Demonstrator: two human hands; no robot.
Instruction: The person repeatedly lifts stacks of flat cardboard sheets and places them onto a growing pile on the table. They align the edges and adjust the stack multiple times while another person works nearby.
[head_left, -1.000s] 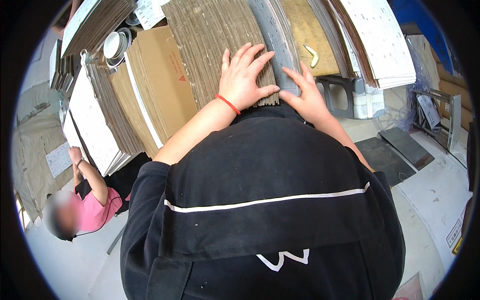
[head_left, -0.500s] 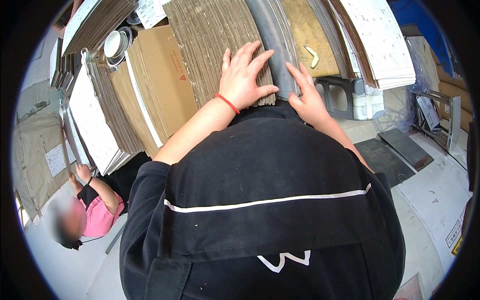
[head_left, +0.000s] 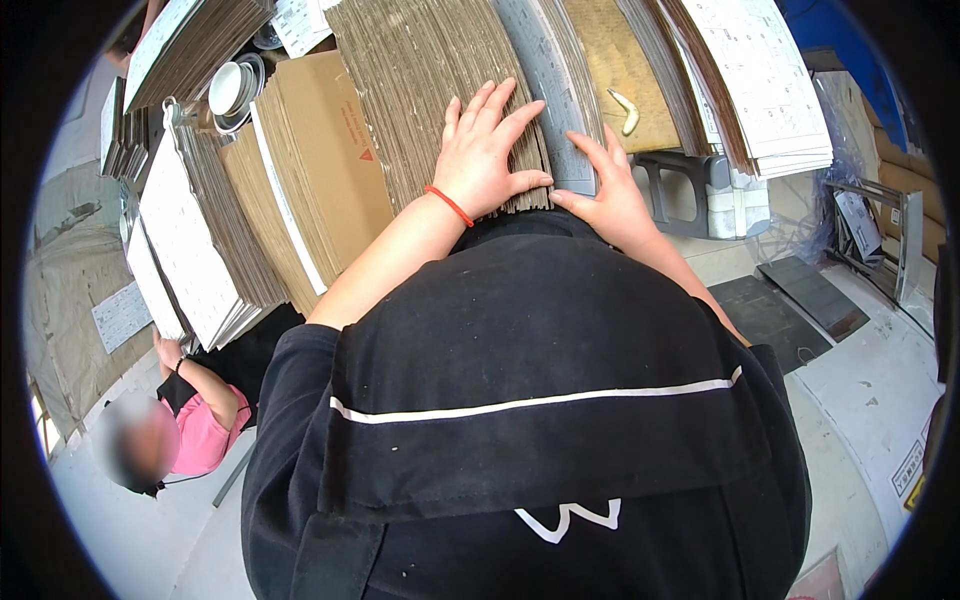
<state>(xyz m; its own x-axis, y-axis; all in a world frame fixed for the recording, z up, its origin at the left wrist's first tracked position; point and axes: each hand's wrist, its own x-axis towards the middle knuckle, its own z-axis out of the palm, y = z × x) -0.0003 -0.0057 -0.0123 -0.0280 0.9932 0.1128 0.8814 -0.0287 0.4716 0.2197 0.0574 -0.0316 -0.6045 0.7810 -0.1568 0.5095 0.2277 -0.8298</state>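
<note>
My left hand (head_left: 480, 155), a red cord on its wrist, lies with fingers spread on the edges of a tall row of brown corrugated cardboard sheets (head_left: 430, 70). Just right of that row is a narrow stack of grey-blue printed sheets (head_left: 560, 110). At this stack's near right corner rests my right hand (head_left: 612, 190), fingers apart, its thumb by the near edge and its fingertips along the right side. Neither hand has closed around anything. The near end of the cardboard row meets my dark clothing.
A yellowish board (head_left: 620, 60) carries a small curved pale object (head_left: 626, 112). More printed sheets (head_left: 760, 80) are stacked right, above a grey plastic frame (head_left: 690, 195). Left are a brown carton board (head_left: 335, 140), white bowls (head_left: 232, 90) and a co-worker in pink (head_left: 210, 435).
The narrow stack's top went from dark and blurred to pale, with print showing. My right thumb shifted left along its near edge. The co-worker's sheet has come down onto a pile.
</note>
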